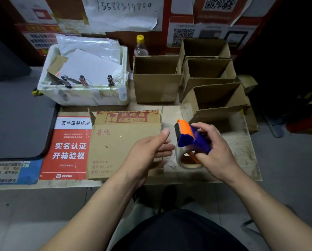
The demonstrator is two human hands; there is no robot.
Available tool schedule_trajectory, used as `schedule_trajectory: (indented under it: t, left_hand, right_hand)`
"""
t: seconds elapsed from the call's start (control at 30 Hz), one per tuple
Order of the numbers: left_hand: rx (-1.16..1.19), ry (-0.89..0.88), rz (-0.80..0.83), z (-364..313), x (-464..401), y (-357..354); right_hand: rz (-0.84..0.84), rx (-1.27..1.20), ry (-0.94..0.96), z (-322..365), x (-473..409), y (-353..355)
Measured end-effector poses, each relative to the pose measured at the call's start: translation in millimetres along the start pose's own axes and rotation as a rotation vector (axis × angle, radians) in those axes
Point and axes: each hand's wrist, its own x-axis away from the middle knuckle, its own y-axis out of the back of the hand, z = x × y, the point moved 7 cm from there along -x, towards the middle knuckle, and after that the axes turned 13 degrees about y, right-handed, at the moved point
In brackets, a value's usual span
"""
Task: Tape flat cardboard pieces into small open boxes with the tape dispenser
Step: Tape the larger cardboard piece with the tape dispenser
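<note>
head view: right hand (214,151) grips the orange-and-purple tape dispenser (191,140), raised just above the table (242,156) at right of centre. left hand (151,151) fingers relaxed and extended, holding nothing, over the right edge of the flat cardboard piece (119,144). four open boxes (157,78) stand behind, none held.

Right hand (217,151) grips tape dispenser (191,136); left hand (149,151) open over flat cardboard (119,142).

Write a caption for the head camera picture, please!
Right hand grips tape dispenser; open left hand hovers over flat cardboard.
</note>
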Motion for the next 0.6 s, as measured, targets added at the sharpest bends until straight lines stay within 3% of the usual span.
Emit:
schedule_trajectory:
  t: [0.07,0.13,0.23,0.3,0.4,0.5,0.6]
  left_hand:
    - [0.149,0.137,0.108,1.3,-1.0,-10.2]
    - [0.272,0.167,0.139,0.2,-1.2,-12.6]
    - [0.33,0.068,0.027,1.1,-5.9,-3.4]
    - [0.231,-0.053,-0.105,0.2,-9.6,6.9]
    - [-0.134,-0.266,-0.368,-8.4,-9.6,25.4]
    - [-0.277,-0.333,-0.532,-23.0,-3.5,58.8]
    - [-0.338,-0.388,-0.593,-40.1,7.6,75.4]
  right_hand:
    - [0.023,0.074,0.114,10.5,0.8,0.6]
    - [0.035,0.113,0.166,13.3,1.4,-0.6]
    - [0.019,0.179,0.224,13.8,2.9,0.8]
    - [0.062,0.274,0.299,18.1,3.9,-0.9]
    - [0.171,0.534,0.494,20.4,5.9,-8.6]
    - [0.186,0.678,0.469,-11.5,9.9,7.9]
    - [0.164,0.812,0.48,-20.0,14.2,22.4]
